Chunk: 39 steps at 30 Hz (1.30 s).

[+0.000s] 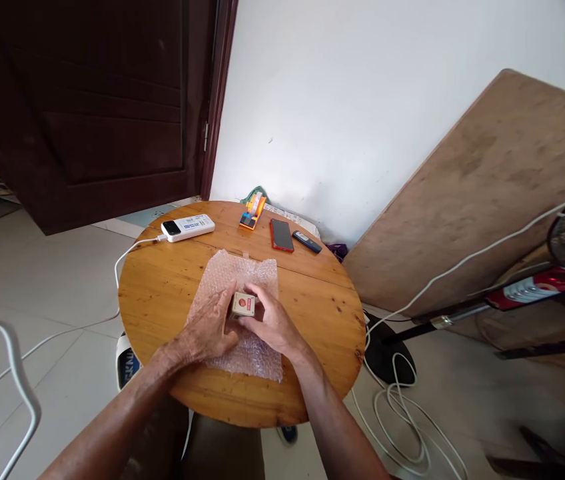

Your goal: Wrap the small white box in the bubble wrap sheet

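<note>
A small pale box (243,305) with red markings on top sits on a sheet of bubble wrap (257,353), near its middle. The wrap lies spread on the round wooden table (152,300). At the box's left side is my left hand (208,328), its thumb and fingers closed round that side. My right hand (275,321) holds the opposite side, index finger at the far corner and thumb near the front. The top face of the box shows between both hands.
Behind the wrap are a white power bank (195,227) with a cable, an orange tape dispenser (253,212), a red-edged phone (281,235) and a dark small device (307,242). A fan stand (392,347) and looped cables are right of the table.
</note>
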Each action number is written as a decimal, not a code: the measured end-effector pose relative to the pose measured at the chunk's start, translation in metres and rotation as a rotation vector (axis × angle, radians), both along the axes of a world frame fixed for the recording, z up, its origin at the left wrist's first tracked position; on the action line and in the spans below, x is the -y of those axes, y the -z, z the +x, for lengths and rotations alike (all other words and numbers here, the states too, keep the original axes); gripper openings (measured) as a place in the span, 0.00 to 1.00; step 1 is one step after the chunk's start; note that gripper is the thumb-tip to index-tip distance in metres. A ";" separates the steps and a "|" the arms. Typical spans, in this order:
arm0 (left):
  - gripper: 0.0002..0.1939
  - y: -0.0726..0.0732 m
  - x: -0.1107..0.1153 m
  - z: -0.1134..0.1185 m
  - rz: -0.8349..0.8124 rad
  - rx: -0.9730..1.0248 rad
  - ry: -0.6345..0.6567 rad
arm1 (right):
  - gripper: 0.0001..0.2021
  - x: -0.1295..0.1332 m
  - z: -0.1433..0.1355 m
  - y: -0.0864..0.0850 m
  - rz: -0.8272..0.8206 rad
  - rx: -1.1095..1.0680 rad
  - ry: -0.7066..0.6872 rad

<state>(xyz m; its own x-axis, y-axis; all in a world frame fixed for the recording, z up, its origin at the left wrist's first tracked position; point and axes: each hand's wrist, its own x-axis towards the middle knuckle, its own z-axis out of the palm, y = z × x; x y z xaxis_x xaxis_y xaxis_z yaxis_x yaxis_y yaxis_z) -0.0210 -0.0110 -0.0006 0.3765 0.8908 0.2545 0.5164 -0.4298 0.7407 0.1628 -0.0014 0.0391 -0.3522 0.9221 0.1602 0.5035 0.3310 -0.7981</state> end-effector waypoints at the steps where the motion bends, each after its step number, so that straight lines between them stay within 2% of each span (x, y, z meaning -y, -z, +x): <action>1: 0.50 0.004 0.000 0.001 0.004 -0.010 -0.015 | 0.28 0.001 -0.002 0.001 0.012 0.021 0.020; 4: 0.53 0.006 0.002 0.004 0.009 -0.111 -0.018 | 0.22 0.004 0.005 -0.004 0.032 0.035 0.103; 8: 0.53 -0.001 0.003 0.006 0.031 -0.296 0.070 | 0.21 0.005 0.048 -0.010 0.063 0.024 0.284; 12: 0.50 -0.001 0.004 0.007 0.059 -0.358 0.091 | 0.24 0.004 0.102 0.004 0.032 0.100 0.501; 15: 0.50 0.003 0.004 0.007 0.079 -0.363 0.085 | 0.25 0.009 0.120 0.009 0.133 0.259 0.587; 17: 0.51 0.005 0.003 0.007 0.090 -0.364 0.088 | 0.26 0.015 0.112 0.003 0.289 0.302 0.661; 19: 0.51 0.006 0.002 0.007 0.098 -0.361 0.088 | 0.22 0.020 0.091 -0.007 0.423 0.260 0.625; 21: 0.52 0.006 0.002 0.007 0.105 -0.356 0.083 | 0.16 0.020 0.062 -0.016 0.450 0.211 0.427; 23: 0.52 0.006 0.002 0.007 0.114 -0.352 0.081 | 0.15 0.013 0.033 -0.018 0.425 0.225 0.239; 25: 0.53 0.005 0.002 0.007 0.125 -0.353 0.084 | 0.19 -0.002 0.010 -0.011 0.380 0.289 0.130; 26: 0.53 0.004 0.002 0.007 0.128 -0.354 0.088 | 0.20 -0.010 0.003 -0.006 0.352 0.337 0.124; 29: 0.52 0.000 0.003 0.005 0.121 -0.364 0.108 | 0.21 -0.032 -0.006 0.010 0.257 0.512 0.159; 32: 0.41 -0.008 -0.002 0.001 0.127 -0.409 0.056 | 0.20 -0.039 -0.003 0.021 0.216 0.612 0.187; 35: 0.32 -0.016 -0.013 -0.001 0.177 -0.484 -0.053 | 0.21 -0.035 0.000 0.024 0.220 0.655 0.204; 39: 0.30 -0.019 -0.023 -0.003 0.159 -0.586 -0.075 | 0.21 -0.031 -0.001 0.024 0.229 0.674 0.205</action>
<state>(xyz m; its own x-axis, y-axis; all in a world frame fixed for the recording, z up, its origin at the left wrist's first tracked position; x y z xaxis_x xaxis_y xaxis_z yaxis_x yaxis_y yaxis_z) -0.0242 0.0116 0.0179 0.4321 0.8882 0.1558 0.8515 -0.4588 0.2540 0.1619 0.0297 0.0147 -0.2663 0.9495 0.1659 0.9297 0.2984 -0.2160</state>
